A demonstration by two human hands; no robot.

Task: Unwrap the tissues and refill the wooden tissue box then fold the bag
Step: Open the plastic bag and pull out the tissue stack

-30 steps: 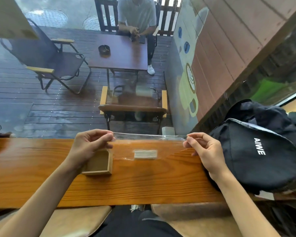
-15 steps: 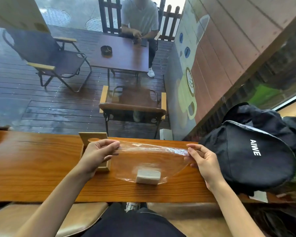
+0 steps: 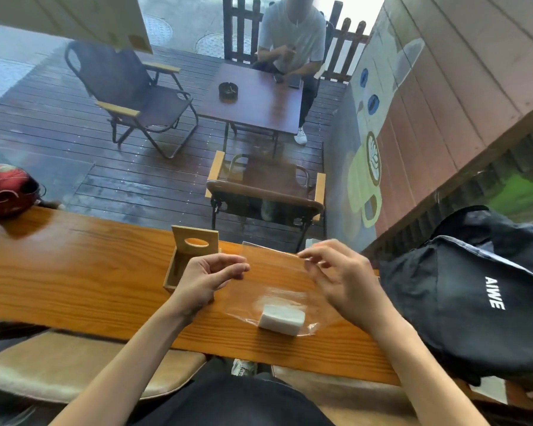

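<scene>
A clear plastic bag [image 3: 277, 278] lies slanted on the wooden counter [image 3: 74, 272], and a small white stack of tissues [image 3: 281, 318] sits inside its near end. My left hand [image 3: 208, 279] pinches the bag's left edge with thumb and forefinger. With its fingertips, my right hand [image 3: 343, 279] pinches the bag's far top edge. The wooden tissue box [image 3: 179, 265] stands just left of my left hand, which hides part of it. Its lid [image 3: 195, 242], with an oval hole, is tipped upright.
A black backpack [image 3: 474, 296] marked AIWE rests on the counter's right end, close to my right arm. A red helmet [image 3: 6, 189] sits at the far left. Beyond the glass are deck chairs, a table and a seated person.
The bag was held up and stretched wide between my hands; now its tissue end rests on the counter. My hands have come closer together, my right hand moving to the top edge.
</scene>
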